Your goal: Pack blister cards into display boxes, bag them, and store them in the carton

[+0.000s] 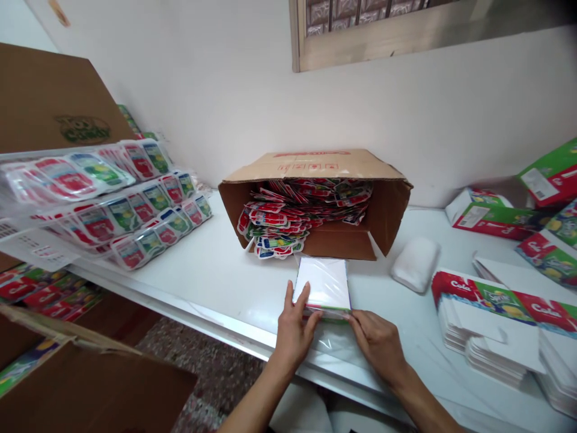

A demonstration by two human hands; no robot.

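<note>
A small stack of white cards or a folded white box (323, 282) with a green printed edge lies on the white table (216, 270) in front of me. My left hand (294, 329) rests on its left side, fingers laid over the near corner. My right hand (377, 340) touches its near right corner with curled fingers. Just behind it a brown cardboard box (315, 165) lies on its side, spilling several red, green and blue printed packets (279, 225).
Stacked blister trays of packets (112, 198) stand on the left beside a big brown carton (49, 102). Flat printed cola and lemon-lime cartons (500, 307) pile up at right, and a white padded lump (415, 263) lies between. An open brown carton (90, 379) stands at lower left.
</note>
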